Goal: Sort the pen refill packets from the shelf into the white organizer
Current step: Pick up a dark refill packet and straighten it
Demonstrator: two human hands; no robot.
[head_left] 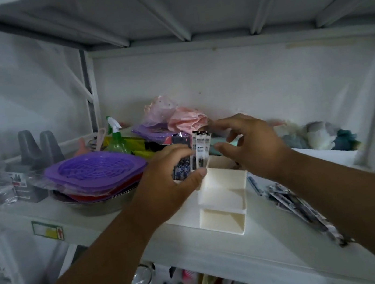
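On the white shelf [283, 244], above the stepped white plastic organizer [222, 200], the left hand [171, 183] grips upright black-and-white printed pen refill packets [198, 152]; the right hand [253, 146] hovers beside them, fingers loosely spread, holding nothing. More packets [297, 208] lie right of the organizer.

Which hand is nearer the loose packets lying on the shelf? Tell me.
Right. The right hand hovers above the organizer, up-left of those packets; the left hand, farther left across the organizer, holds other packets.
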